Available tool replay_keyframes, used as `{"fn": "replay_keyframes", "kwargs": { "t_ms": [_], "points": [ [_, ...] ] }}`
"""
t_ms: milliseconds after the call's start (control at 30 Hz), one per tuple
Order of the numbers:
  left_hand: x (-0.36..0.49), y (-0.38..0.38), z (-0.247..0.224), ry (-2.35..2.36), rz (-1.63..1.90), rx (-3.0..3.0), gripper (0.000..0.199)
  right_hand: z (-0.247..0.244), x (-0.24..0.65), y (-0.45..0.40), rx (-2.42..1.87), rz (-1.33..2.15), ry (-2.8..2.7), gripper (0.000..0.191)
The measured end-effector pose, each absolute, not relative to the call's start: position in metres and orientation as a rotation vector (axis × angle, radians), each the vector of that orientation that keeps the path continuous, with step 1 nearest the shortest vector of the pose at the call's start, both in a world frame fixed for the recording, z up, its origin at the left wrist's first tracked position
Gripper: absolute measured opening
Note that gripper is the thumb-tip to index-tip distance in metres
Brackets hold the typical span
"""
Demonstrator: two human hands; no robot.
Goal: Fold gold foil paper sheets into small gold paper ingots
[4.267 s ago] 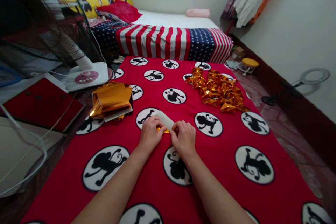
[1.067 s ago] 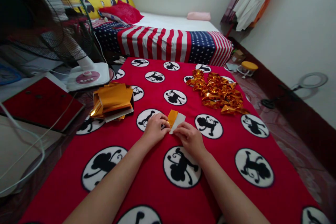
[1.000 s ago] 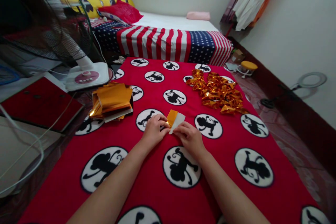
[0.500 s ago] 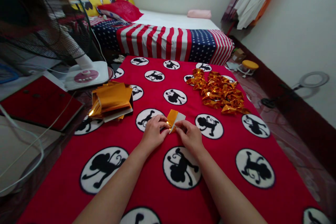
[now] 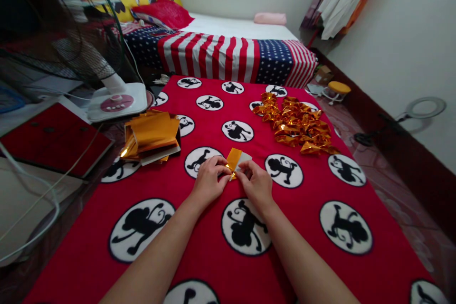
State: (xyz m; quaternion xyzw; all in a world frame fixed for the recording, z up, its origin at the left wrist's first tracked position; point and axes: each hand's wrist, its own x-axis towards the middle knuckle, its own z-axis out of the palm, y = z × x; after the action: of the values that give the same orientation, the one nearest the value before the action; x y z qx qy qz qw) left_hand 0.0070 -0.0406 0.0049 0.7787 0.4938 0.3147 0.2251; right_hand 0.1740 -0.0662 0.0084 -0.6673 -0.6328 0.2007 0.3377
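A small, partly folded gold paper (image 5: 234, 157) with a pale underside lies on the red cloth (image 5: 285, 266) between my hands. My left hand (image 5: 212, 176) pinches its near left edge with closed fingers. On the other side my right hand (image 5: 254, 183) has thumb and fingers closed on its near right part. The fingertips hide some of the lower end. To the left sits a loose stack of flat gold sheets (image 5: 153, 130). Several folded gold pieces (image 5: 295, 123) are heaped at the far right of the cloth.
An electric fan (image 5: 117, 99) stands at the left beside a dark red box (image 5: 53, 130) and white cables. Beyond the cloth is a bed with a striped and starred cover (image 5: 213, 54). A yellow stool (image 5: 338, 88) stands on the floor at right.
My right hand has shifted slightly left and up along the paper, and its fingers have moved a little. The paper's near end looks more folded. My left hand is almost unchanged.
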Motion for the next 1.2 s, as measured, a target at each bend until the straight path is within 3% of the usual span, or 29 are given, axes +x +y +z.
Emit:
{"fn": "replay_keyframes", "kwargs": {
  "t_ms": [700,867,1200],
  "points": [
    [0.009,-0.043,0.005,1.370,0.924,2.143,0.015,0.013,0.165,-0.070,-1.820,0.355,-1.693,0.009],
    [0.012,-0.045,0.008,1.396,0.942,2.112,0.006,0.012,0.165,-0.069,-1.818,0.348,-1.695,0.008],
    [0.017,-0.050,0.009,1.476,0.947,2.089,0.005,0.011,0.165,-0.069,-1.816,0.345,-1.690,0.008]
  ]
}}
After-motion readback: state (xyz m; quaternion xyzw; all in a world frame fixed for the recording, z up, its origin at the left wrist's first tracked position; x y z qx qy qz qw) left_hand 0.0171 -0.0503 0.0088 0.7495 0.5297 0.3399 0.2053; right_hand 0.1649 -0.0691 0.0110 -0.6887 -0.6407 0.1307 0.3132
